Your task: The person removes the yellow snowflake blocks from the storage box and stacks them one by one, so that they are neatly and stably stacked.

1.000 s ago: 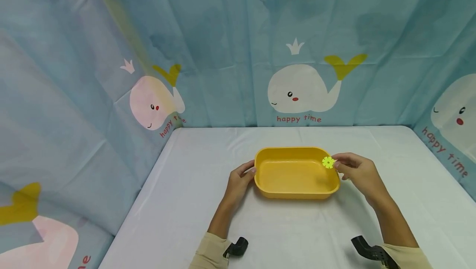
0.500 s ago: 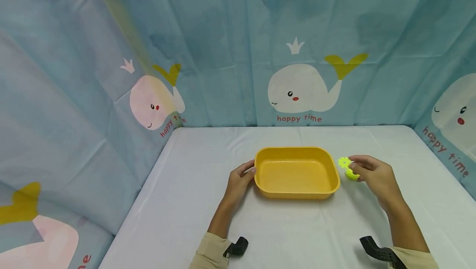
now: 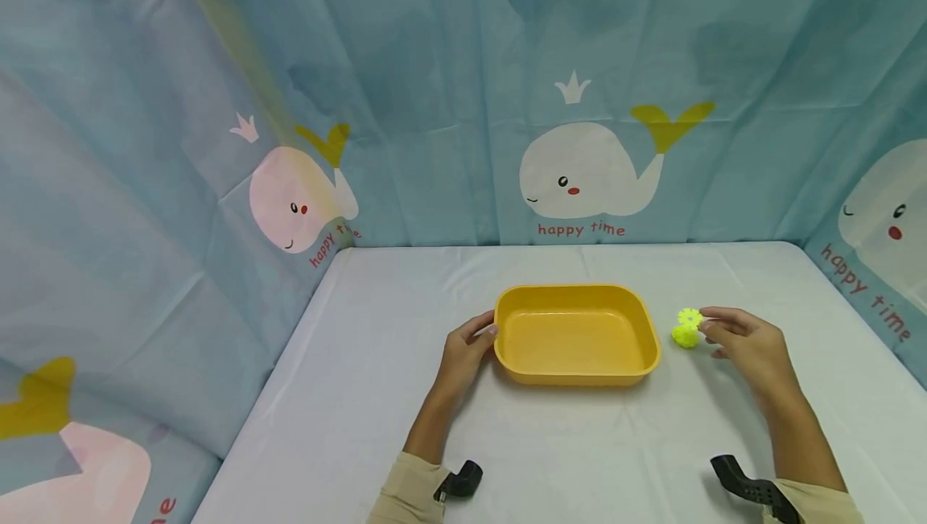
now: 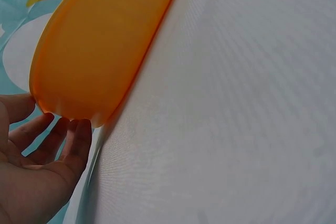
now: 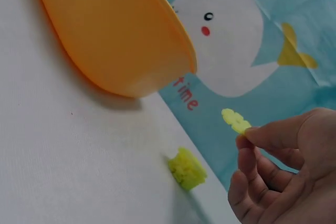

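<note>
A yellow plastic tray with rounded corners sits on the white table. At its left end my left hand holds it, with thumb and fingertips against the outer wall. My right hand pinches a thin, bright yellow-green notched disc, flower-shaped, between thumb and forefinger, to the right of the tray. Just below that disc, on the table, sits a short stack of similar yellow-green pieces. In the right wrist view the held disc is apart from the stack.
The white tablecloth covers the table. Blue curtains with printed whales stand along its back and sides. Each wrist carries a black camera mount.
My right hand has moved right, from over the tray's right rim to beside the stack, with the disc still pinched. The stack has come into view. My left hand and the tray stay put.
</note>
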`<state>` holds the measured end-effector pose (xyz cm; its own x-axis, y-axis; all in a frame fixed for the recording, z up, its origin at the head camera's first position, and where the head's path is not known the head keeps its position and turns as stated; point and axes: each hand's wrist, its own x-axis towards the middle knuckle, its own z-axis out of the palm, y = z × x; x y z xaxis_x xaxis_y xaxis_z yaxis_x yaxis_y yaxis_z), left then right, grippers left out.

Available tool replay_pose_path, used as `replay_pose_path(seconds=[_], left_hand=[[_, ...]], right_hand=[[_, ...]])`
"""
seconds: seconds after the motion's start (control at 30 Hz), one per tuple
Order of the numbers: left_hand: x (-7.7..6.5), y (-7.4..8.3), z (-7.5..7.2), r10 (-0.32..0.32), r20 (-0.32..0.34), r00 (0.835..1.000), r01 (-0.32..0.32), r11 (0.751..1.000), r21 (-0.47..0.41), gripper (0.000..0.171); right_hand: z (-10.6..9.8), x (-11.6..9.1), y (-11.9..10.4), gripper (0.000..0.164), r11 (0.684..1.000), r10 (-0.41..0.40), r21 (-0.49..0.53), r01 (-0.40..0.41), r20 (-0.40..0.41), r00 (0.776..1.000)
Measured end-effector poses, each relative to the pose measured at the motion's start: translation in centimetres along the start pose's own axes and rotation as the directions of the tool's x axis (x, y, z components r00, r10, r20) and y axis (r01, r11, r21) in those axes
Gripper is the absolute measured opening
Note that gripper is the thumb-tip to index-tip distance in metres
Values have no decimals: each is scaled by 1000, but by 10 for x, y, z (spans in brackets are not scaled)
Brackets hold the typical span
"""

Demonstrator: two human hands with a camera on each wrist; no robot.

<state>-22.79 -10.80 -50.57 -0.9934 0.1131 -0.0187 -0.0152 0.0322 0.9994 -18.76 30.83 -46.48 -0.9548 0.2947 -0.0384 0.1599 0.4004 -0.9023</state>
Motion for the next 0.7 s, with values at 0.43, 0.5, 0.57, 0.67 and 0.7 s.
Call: replay_pose_path(seconds=[0.43, 0.5, 0.57, 0.67, 0.7], left_hand=[[-3, 2, 1, 9, -4, 1000, -9, 1000, -6, 44], [-3, 3, 1, 12, -4, 1000, -12, 1000, -6, 43], [-3, 3, 1, 12, -3, 1000, -12, 1000, -8, 43], [-2, 3, 1, 10, 1, 1000, -10, 1000, -11, 43], [-2, 3, 1, 9, 2, 1000, -9, 1000, -11, 43]], right_hand=[[1, 5, 14, 50, 994, 94, -63, -93, 18, 995], [1, 5, 16, 50, 993, 101, -69, -99, 23, 995], [1, 6, 17, 50, 992, 104, -77, -102, 28, 994], [0, 6, 18, 51, 989, 122, -87, -119, 33, 992], [0, 6, 18, 51, 988, 129, -92, -125, 34, 991]])
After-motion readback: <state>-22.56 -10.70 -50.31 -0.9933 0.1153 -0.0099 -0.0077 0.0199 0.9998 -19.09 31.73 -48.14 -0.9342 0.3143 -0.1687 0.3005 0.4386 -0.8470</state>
